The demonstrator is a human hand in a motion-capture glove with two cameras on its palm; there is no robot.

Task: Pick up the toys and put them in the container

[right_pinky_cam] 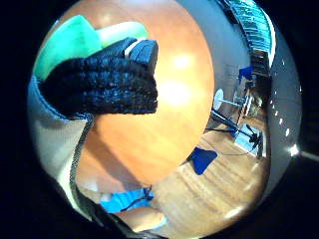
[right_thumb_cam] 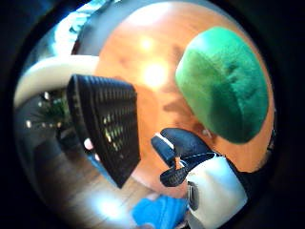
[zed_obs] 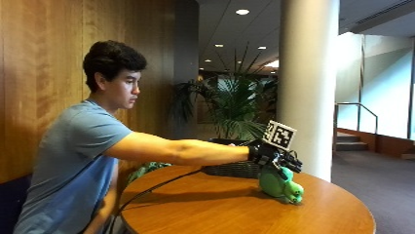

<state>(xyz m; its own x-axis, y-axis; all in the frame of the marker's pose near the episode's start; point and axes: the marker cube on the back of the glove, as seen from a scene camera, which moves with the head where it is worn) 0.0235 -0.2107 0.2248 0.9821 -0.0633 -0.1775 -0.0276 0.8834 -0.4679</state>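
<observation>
Green toy on round wooden table, just under gloved right hand; fingers curled, grip unclear. Dark woven basket behind. Potted palm, white pillar beyond.

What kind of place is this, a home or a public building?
Probably a lobby or lounge of a public building, not a home. A large white column, a big potted palm and railed steps stand behind the round wooden table.

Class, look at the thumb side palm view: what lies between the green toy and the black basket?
Only bare wooden table separates the green toy from the basket.
</observation>
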